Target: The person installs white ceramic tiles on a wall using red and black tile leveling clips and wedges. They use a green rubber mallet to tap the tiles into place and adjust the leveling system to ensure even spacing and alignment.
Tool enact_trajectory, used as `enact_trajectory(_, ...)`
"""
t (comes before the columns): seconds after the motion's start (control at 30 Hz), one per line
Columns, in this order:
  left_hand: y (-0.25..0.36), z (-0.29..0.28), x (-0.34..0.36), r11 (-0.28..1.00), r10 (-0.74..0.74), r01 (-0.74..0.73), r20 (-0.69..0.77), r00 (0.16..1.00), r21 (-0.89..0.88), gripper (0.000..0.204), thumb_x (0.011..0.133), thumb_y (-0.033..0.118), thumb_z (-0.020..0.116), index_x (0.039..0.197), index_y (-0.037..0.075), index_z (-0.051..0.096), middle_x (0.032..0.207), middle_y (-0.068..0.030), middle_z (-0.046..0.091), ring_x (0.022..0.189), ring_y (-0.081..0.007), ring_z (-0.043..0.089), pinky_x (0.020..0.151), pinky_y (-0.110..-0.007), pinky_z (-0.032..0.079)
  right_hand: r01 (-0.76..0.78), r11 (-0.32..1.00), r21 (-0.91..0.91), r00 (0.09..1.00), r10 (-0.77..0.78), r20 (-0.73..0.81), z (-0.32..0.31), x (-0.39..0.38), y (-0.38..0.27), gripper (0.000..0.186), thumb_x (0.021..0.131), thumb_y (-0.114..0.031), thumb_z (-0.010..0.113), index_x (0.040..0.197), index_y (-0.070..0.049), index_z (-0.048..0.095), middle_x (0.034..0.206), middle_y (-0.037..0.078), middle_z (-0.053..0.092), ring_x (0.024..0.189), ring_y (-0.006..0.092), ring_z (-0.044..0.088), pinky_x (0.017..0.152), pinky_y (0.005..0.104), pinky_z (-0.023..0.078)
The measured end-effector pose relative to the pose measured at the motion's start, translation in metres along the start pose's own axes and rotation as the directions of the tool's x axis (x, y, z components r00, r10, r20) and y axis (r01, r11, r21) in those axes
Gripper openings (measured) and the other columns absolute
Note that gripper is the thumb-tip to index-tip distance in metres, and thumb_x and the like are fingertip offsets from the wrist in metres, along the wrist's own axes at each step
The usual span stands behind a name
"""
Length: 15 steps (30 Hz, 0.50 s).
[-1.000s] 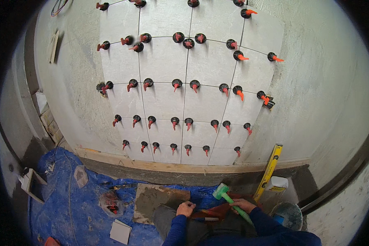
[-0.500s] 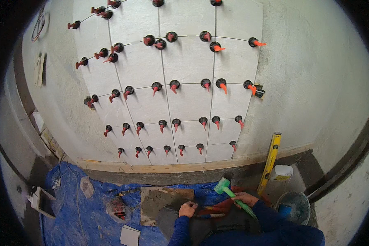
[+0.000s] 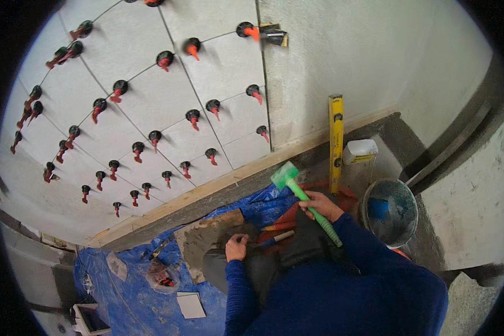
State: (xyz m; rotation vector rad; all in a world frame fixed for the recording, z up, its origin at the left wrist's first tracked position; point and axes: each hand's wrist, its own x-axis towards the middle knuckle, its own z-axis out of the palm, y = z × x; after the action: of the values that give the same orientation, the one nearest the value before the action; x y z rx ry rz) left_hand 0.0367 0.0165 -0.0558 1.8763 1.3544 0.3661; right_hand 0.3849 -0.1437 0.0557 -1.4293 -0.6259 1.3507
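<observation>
My right hand [image 3: 322, 206] is wrapped round the green handle of a mallet [image 3: 287, 176], whose pale, dusty green head points up and to the left. Over my left knee, my left hand [image 3: 237, 247] has its fingers curled together; whatever is in them, if anything, is hidden. A tool with a blue and wooden handle [image 3: 276, 238] lies between my hands. In front of me, light grey tiles [image 3: 229, 64] cover part of the wall. Several red-handled black tile-levelling clamps [image 3: 164, 60] stick out along their joints.
A yellow spirit level [image 3: 336, 143] leans upright by a white container [image 3: 359, 151]. The bucket [image 3: 411, 210] at my right holds something blue. A mortar-smeared board [image 3: 193, 243], a bag of red pieces [image 3: 161, 277] and a white tile piece [image 3: 191, 305] lie on blue sheeting [image 3: 131, 299].
My view has swung to the right and tilted, so the tiled wall sits further left and the bucket shows more fully. The mallet stays in my right hand; my left hand stays curled.
</observation>
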Motion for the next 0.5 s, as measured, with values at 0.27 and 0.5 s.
enact_trajectory(0.27,0.023,-0.007,-0.011,0.981,-0.041,0.036,0.021,0.999,0.191,0.035,0.092,0.040,0.072,0.109,0.011,0.080,0.113,-0.0207,0.075,0.107,-0.0405,0.070,0.093,-0.049,0.055,0.293,0.927,0.233,0.954,-0.267,-0.138,-0.018,0.021,-0.053,0.046,0.102,-0.017,0.064,0.145,-0.006,0.052,0.083,0.005,0.064,0.057,0.0117,0.058,0.052,0.0265,0.047)
enact_trajectory(0.5,0.024,-0.010,-0.023,0.965,-0.013,0.007,0.023,1.000,0.261,0.034,0.091,0.042,0.072,0.109,0.013,0.080,0.111,-0.0183,0.076,0.104,-0.0396,0.071,0.090,-0.049,0.055,0.197,0.971,0.133,0.976,-0.181,-0.118,-0.032,0.061,-0.037,0.033,0.105,-0.022,0.062,0.134,-0.006,0.056,0.092,0.007,0.067,0.062,0.0124,0.061,0.056,0.0274,0.050)
